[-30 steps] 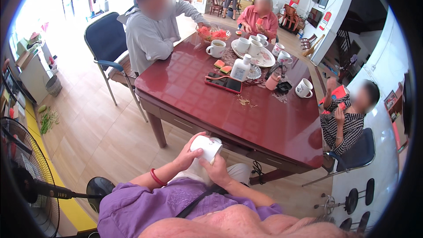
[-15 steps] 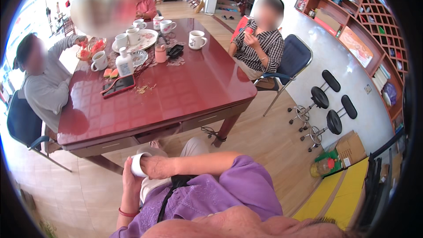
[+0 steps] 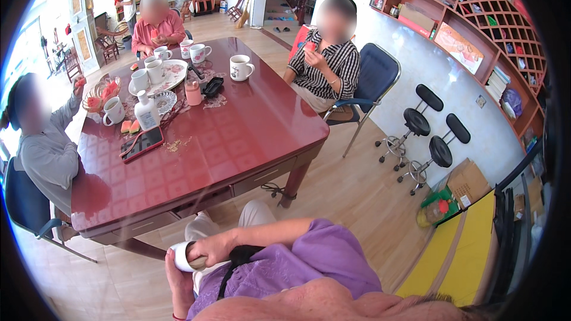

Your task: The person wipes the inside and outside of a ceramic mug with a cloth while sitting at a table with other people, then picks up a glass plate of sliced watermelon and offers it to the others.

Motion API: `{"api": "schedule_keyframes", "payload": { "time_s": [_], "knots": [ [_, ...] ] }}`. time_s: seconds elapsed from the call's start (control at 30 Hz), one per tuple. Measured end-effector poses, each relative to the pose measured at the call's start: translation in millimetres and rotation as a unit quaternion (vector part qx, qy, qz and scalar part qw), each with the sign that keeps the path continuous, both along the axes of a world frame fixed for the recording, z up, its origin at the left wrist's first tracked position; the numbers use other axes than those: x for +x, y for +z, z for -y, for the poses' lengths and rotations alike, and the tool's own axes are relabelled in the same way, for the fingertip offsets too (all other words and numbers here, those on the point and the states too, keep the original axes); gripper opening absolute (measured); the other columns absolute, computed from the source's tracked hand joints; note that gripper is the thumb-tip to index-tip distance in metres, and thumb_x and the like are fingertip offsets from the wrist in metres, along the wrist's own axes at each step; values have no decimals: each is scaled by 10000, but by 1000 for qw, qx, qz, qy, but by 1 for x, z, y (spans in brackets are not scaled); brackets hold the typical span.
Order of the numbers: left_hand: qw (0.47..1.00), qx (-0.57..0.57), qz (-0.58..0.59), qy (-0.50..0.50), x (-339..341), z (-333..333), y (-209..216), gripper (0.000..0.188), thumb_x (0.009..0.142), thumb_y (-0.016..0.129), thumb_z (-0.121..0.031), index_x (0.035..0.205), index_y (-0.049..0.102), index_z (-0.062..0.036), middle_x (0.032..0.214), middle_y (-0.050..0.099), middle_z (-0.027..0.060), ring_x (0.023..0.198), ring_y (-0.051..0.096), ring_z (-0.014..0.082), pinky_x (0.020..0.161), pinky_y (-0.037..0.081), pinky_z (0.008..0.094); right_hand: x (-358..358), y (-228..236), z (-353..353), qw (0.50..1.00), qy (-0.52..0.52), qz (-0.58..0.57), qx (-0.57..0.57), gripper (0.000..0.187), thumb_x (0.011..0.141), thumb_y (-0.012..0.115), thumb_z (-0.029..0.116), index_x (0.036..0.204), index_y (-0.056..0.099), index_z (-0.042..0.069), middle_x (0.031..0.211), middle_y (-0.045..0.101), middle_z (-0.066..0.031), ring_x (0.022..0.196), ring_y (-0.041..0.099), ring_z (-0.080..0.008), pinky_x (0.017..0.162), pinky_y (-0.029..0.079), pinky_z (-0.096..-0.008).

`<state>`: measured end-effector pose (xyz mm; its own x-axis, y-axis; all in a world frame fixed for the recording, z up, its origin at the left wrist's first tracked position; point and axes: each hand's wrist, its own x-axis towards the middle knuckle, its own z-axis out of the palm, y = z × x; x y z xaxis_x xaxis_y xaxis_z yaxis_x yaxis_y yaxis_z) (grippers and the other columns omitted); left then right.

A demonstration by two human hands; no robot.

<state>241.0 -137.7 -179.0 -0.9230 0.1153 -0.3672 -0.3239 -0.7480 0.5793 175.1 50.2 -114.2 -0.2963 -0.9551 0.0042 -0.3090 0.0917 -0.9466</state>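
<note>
Down by my lap, my left hand [image 3: 176, 279] is wrapped round a white cup [image 3: 179, 257], which is tilted with its mouth toward my right hand [image 3: 215, 247]. The fingers of my right hand reach into that mouth, so their tips and anything in them are hidden. Something pale brownish shows inside the rim, too small to make out. The dark red table [image 3: 238, 142] stands in front of me, apart from both hands.
On the table are several mugs [image 3: 241, 68], a tray [image 3: 176, 75], a white bottle [image 3: 146, 110], a phone [image 3: 141, 144] and melon slices [image 3: 130, 126]. Three people sit around it holding red melon pieces. Two black stools [image 3: 440, 151] stand by the right wall.
The cup has turned so its inside shows more, and my right hand has shifted at its mouth. The grey-sleeved person's hand has lifted from the basket with a red piece. The whole view has shifted.
</note>
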Motion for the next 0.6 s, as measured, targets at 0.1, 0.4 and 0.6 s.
{"api": "schedule_keyframes", "payload": {
  "time_s": [0.1, 0.4, 0.6],
  "knots": [
    [1000, 24, 13, -14, -3, -4, 10, 474, 929, 472, -432, 1167, 535, -27, 1110, 616, 123, 1013, 598, 273, 918, 470, 413, -10, -13, -7, 994, -64, 59, -71, 287, 802, 649, 45, 1076, 609, -27, 1010, 630, -105, 951, 576, -199, 859, 441, -313],
    [997, 36, 61, 26, -14, -13, 37, 549, 907, 437, -552, 1199, 553, -102, 1134, 622, 77, 1009, 606, 249, 851, 498, 446, -7, -1, -5, 852, -407, 175, -280, 101, 882, 636, 79, 899, 543, 43, 909, 551, 29, 850, 515, -70, 788, 453, -254],
    [998, 13, -25, 64, -16, -17, 12, 461, 934, 450, -479, 1146, 559, -84, 1085, 622, 93, 993, 607, 247, 847, 499, 396, 20, -27, 22, 942, -297, -94, -124, 163, 838, 583, 64, 990, 541, 20, 949, 555, -137, 874, 560, -307, 763, 448, -387]
  ]
}}
